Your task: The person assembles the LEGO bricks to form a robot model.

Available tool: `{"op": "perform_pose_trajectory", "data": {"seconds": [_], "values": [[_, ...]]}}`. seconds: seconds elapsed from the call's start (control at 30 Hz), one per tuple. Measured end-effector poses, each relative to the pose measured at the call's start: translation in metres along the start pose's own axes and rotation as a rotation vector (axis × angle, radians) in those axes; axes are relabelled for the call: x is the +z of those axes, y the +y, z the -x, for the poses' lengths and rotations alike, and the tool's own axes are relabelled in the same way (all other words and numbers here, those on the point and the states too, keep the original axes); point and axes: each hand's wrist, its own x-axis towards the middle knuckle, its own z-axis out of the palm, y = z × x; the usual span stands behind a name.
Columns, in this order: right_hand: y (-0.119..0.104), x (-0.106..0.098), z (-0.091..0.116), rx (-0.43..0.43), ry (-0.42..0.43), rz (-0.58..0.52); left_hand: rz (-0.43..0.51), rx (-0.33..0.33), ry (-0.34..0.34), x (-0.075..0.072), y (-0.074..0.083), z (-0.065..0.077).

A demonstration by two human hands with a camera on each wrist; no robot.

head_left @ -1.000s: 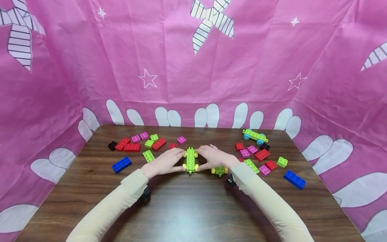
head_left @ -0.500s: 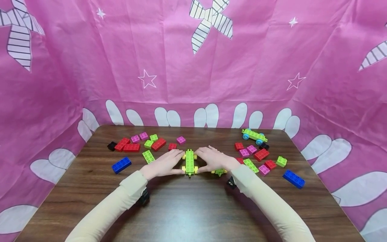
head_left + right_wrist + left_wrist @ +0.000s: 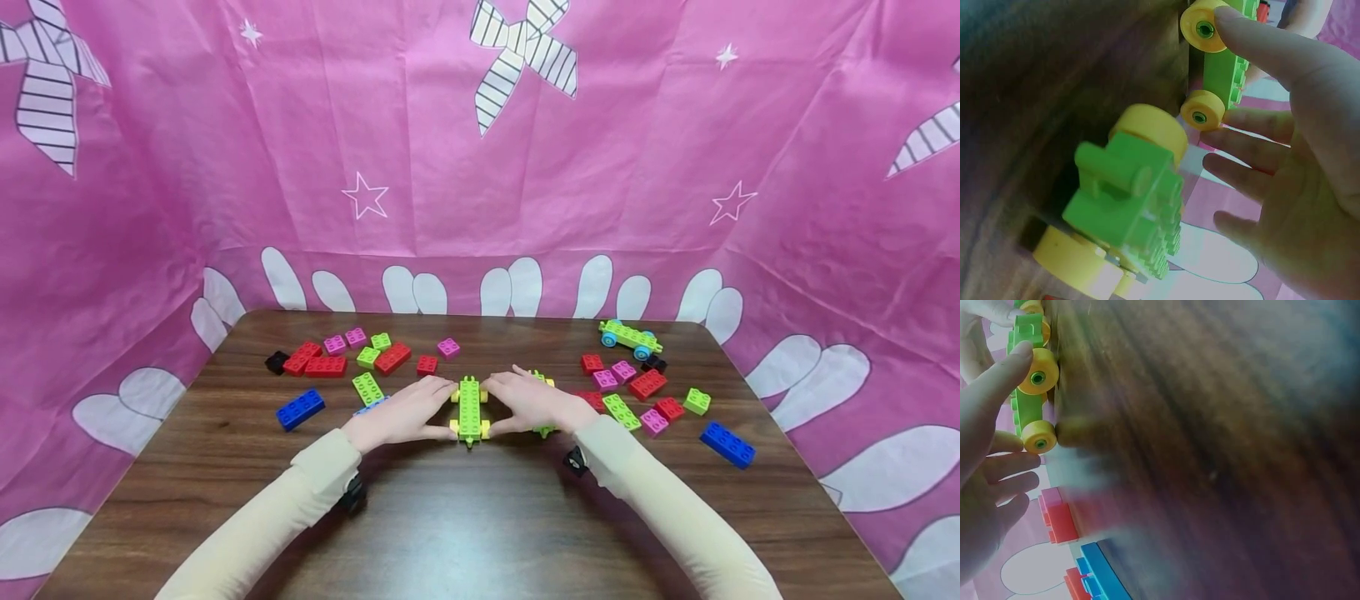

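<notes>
A lime-green toy car base [image 3: 469, 408] with yellow wheels stands lengthwise between both hands, studs up. My left hand [image 3: 405, 412] touches its left side, thumb on the near wheel and index finger at the far one; the other fingers lie loose. From the other side my right hand [image 3: 536, 402] touches the right wheels likewise, as the right wrist view shows. A second lime-green car base [image 3: 1125, 194] with yellow wheels stands close by the right hand, large in the right wrist view. In the head view that hand hides its middle.
Red, pink, lime and black bricks lie at the left, with a blue brick [image 3: 301, 409]. At the right are similar bricks, another blue brick [image 3: 727, 444] and a lime car base with blue wheels [image 3: 630, 336]. A pink curtain [image 3: 420, 150] hangs behind the table.
Both hands and the car base between them have shifted slightly toward me. More of the second base's far end shows past the right hand, and something light blue shows behind the left hand.
</notes>
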Motion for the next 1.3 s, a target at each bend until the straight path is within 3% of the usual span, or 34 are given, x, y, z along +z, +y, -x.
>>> {"op": "perform_pose_trajectory", "data": {"seconds": [0.3,0.87,1.13,1.3], "values": [[-0.012,0.002,0.010,0.001,-0.022,-0.033,-0.017,0.018,0.017,0.000,0.005,0.008],[-0.017,0.013,0.022,-0.048,0.085,-0.065,0.052,-0.014,-0.012,-0.002,0.011,0.017],[-0.021,0.015,0.025,0.018,0.046,-0.096,0.059,0.004,0.001,0.000,0.013,0.018],[-0.021,0.018,0.028,0.002,0.066,-0.092,0.053,0.005,-0.008,0.000,0.016,0.019]]}}
